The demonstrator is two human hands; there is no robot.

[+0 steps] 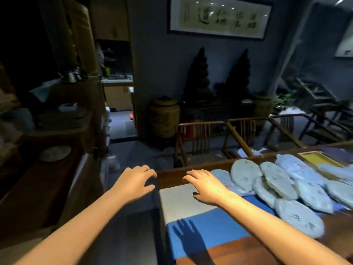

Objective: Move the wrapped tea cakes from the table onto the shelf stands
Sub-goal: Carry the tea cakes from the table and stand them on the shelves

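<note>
Cakes (246, 176) looked stiff, paper-slick, best gripped at the rims; left hand (133, 183) and right hand (206, 185) hovered spread, empty.

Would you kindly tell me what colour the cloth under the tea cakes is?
The cloth is blue, seen in the head view.

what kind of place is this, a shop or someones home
Most likely a tea shop or tea room. A pile of wrapped tea cakes lies on a long wooden table, a framed calligraphy scroll hangs on the wall, and a large ceramic storage jar stands below it.
</note>
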